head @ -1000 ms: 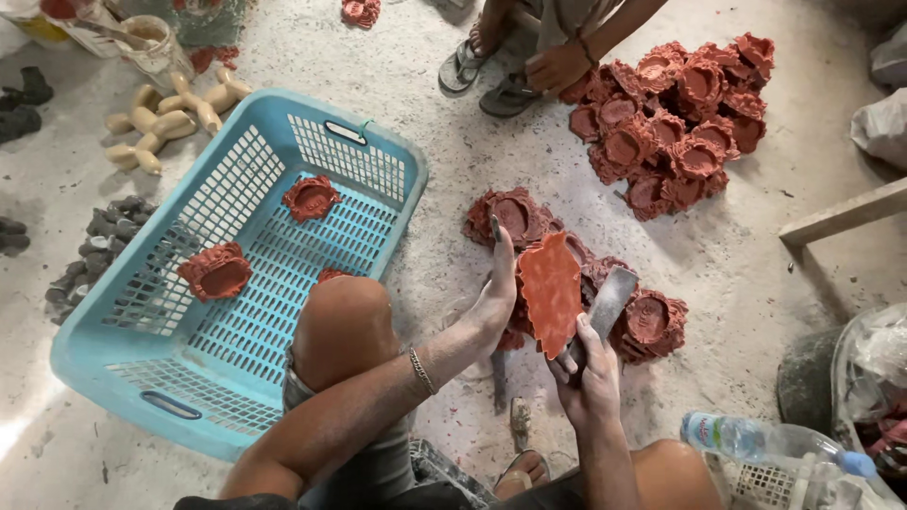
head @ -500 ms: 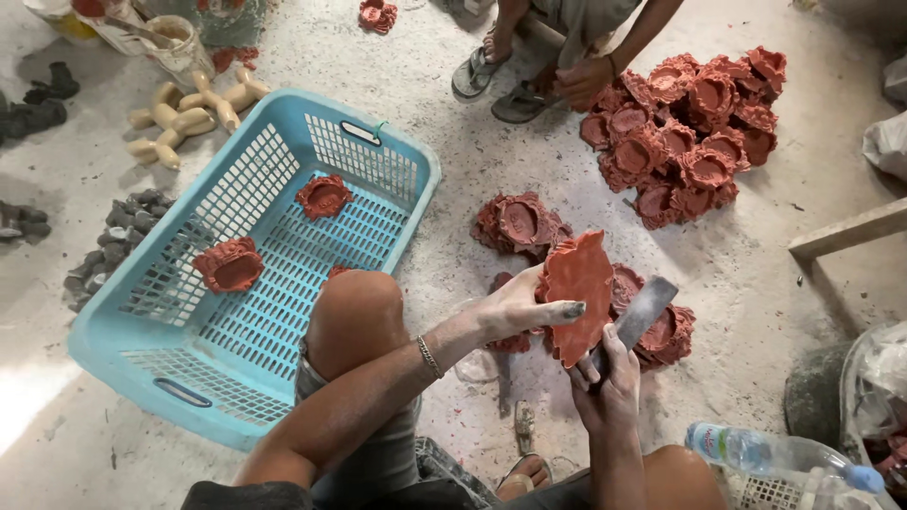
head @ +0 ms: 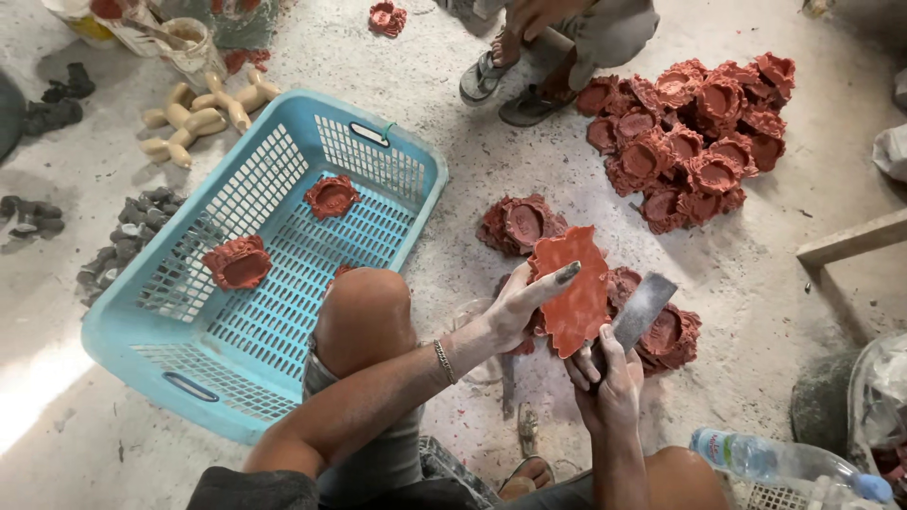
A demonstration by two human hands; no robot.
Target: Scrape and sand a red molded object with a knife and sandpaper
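Covering the whole scene is a grey concrete floor [head: 453,113], dusty and speckled with reddish crumbs. Near its left edge lie dark grey lumps [head: 128,247], and toward the top left corner sit pale, bone-shaped clay pieces [head: 198,115] beside a paint-smeared jar [head: 185,45]. A light blue plastic basket [head: 151,354] rests left of centre, holding two red clay pieces [head: 238,263] on its slotted bottom, well apart from each other.

Right of the basket, the person's bare knee rises. The left hand [head: 515,307] grasps a flat red clay piece [head: 572,288] from the side, one finger stretched across its back, holding it upright above the floor. Just beside it, the right hand [head: 605,378] is clenched around the handle of a flat metal blade [head: 642,310], which lies against the piece's lower right edge. Beneath them sits a small cluster of red clay moulded pieces [head: 520,225].

Farther right, near the top edge, another person's sandalled feet [head: 505,90] stand next to a large heap of red clay pieces [head: 694,142]. A wooden plank [head: 855,241] reaches in from the right edge, and a clear plastic bottle [head: 775,461] lies at the bottom right corner.
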